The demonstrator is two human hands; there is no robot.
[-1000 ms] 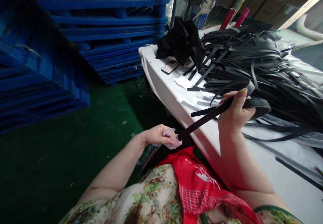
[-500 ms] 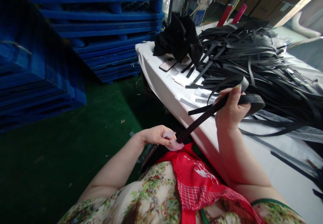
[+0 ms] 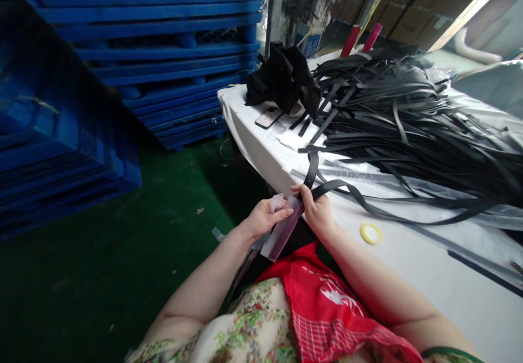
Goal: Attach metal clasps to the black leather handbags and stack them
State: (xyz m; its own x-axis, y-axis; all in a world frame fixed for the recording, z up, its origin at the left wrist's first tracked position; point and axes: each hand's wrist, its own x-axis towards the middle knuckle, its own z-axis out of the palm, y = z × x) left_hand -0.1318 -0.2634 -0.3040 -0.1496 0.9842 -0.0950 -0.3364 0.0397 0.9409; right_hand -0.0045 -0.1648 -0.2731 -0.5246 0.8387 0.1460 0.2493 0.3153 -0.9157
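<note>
My left hand (image 3: 261,218) pinches the open end of a thin clear plastic sleeve (image 3: 281,231) just off the table's near edge. My right hand (image 3: 316,210) is closed on a black strap (image 3: 347,191), whose end sits inside that sleeve. The strap loops up by my right thumb and trails to the right across the white table (image 3: 429,265). Both hands almost touch, above my red apron.
A big heap of black straps (image 3: 408,118) covers the table's far part. Black cloth (image 3: 284,77) and a phone (image 3: 267,117) lie at its left corner, a yellow ring (image 3: 370,233) near my right arm. Stacked blue pallets (image 3: 163,52) stand on the green floor (image 3: 122,243) to the left.
My right hand came down from above the table to meet my left hand. The strap's end now sits inside the clear sleeve, and the yellow ring has come into sight.
</note>
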